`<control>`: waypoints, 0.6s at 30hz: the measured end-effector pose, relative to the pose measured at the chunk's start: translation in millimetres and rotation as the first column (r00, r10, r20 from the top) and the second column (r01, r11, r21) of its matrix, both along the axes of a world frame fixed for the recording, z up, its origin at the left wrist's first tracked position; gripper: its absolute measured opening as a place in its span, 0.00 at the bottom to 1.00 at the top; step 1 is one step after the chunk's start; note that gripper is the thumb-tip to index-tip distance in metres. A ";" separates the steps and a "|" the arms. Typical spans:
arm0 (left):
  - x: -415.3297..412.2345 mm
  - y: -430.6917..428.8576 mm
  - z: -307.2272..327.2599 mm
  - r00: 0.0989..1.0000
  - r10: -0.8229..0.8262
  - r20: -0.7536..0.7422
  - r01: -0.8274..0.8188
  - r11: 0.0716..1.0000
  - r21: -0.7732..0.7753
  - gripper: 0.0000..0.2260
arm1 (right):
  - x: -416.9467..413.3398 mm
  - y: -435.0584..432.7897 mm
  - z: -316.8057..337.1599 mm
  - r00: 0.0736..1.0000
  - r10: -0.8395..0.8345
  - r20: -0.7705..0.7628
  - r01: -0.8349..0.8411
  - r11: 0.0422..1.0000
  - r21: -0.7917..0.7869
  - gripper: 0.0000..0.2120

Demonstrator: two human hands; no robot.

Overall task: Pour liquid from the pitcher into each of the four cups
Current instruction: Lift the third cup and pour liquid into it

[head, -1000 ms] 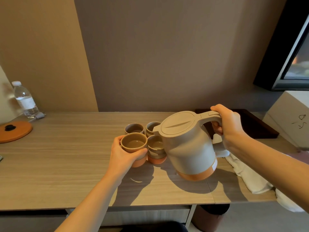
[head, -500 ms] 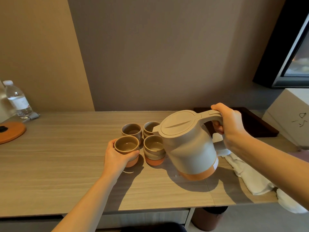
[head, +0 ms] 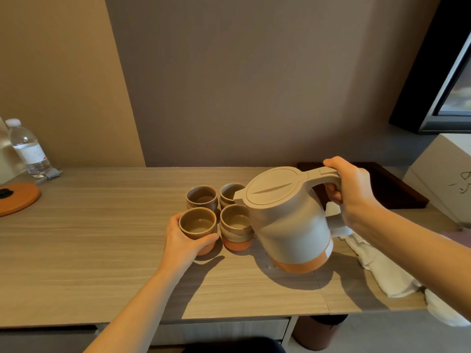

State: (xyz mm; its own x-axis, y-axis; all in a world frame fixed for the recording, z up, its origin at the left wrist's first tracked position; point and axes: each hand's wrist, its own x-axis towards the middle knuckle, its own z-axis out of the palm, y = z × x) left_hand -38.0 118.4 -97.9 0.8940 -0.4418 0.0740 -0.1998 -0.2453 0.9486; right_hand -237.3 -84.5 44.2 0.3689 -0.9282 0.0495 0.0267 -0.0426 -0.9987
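Wood-grain worktop (head: pixel 89 250) against a brown wall. Four cups stand on it in a square.
- Front-left cup (head: pixel 197 222): a second ago raised toward the spout, now set back in its corner, just beside the front-right cup (head: pixel 235 225). Both show liquid.
- Back-left cup (head: pixel 201 198), back-right cup (head: pixel 229 192): fill cannot be told.
- Left grip (head: pixel 181 240): still wrapped round the front-left cup.
- Right grip (head: pixel 351 192): clamped on the handle of the pitcher (head: pixel 288 225), which is tilted with its spout toward the cups.

Judgement: that pour is done; the back pair is likely next.

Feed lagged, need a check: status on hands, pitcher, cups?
Left hand grips front-left cup. Right hand holds pitcher by handle, tilted, spout above back-right cup; no stream visible. Nothing in the way.
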 end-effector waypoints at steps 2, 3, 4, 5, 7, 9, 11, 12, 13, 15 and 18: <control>1.5 2.1 4.9 0.999 -0.041 -0.036 0.042 0.999 0.007 0.40 | 0.5 -0.3 -0.2 1.000 0.004 0.000 -0.004 1.000 0.002 0.12; 3.1 3.3 8.0 0.996 -0.056 -0.062 0.057 0.998 0.005 0.40 | 0.8 -0.6 -0.4 1.000 0.004 0.001 -0.004 1.000 0.004 0.12; 5.8 4.6 11.5 0.994 -0.058 -0.095 0.058 0.998 -0.001 0.41 | 1.3 -0.8 -0.8 1.000 0.001 0.000 -0.001 1.000 0.005 0.12; 9.1 5.3 14.7 0.991 -0.046 -0.128 0.045 0.999 -0.011 0.42 | 1.9 -0.8 -1.0 1.000 -0.001 -0.001 0.001 1.000 0.007 0.12; 17.2 5.2 22.1 0.984 -0.015 -0.177 0.008 0.999 -0.045 0.40 | 2.9 -0.2 -1.3 1.000 -0.002 -0.005 0.002 1.000 0.009 0.12; 27.1 2.0 29.1 0.981 0.007 -0.195 -0.016 0.999 -0.048 0.39 | 3.3 0.1 -0.7 1.000 0.001 -0.009 -0.001 1.000 0.004 0.11; 37.8 -3.3 35.6 0.977 0.024 -0.213 -0.026 1.000 -0.007 0.39 | 3.5 -1.4 0.2 1.000 0.009 -0.014 -0.009 1.000 -0.006 0.12; 43.3 -6.4 38.5 0.974 0.028 -0.223 -0.026 1.000 0.011 0.39 | 3.5 -2.6 0.7 1.000 0.011 -0.016 -0.011 1.000 -0.009 0.12; 48.5 -10.0 41.8 0.972 0.029 -0.233 -0.024 0.999 0.024 0.39 | 3.7 -3.9 1.5 1.000 0.011 -0.016 -0.011 1.000 -0.009 0.13; 56.9 -18.4 47.7 0.968 0.023 -0.251 -0.008 0.998 0.061 0.40 | 4.7 -7.2 2.6 1.000 0.007 -0.013 -0.007 1.000 -0.006 0.13; 62.9 -33.2 53.1 0.966 -0.029 -0.258 0.081 0.977 0.195 0.42 | 8.0 -12.1 2.8 1.000 0.000 -0.007 0.000 1.000 -0.001 0.14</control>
State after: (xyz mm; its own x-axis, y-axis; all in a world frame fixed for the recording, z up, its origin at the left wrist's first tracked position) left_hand 24.8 85.1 -44.8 0.8458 -0.4731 -0.2465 0.0206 -0.4328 0.9012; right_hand -229.3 -96.7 47.0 0.3694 -0.9281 0.0474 0.0196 -0.0432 -0.9989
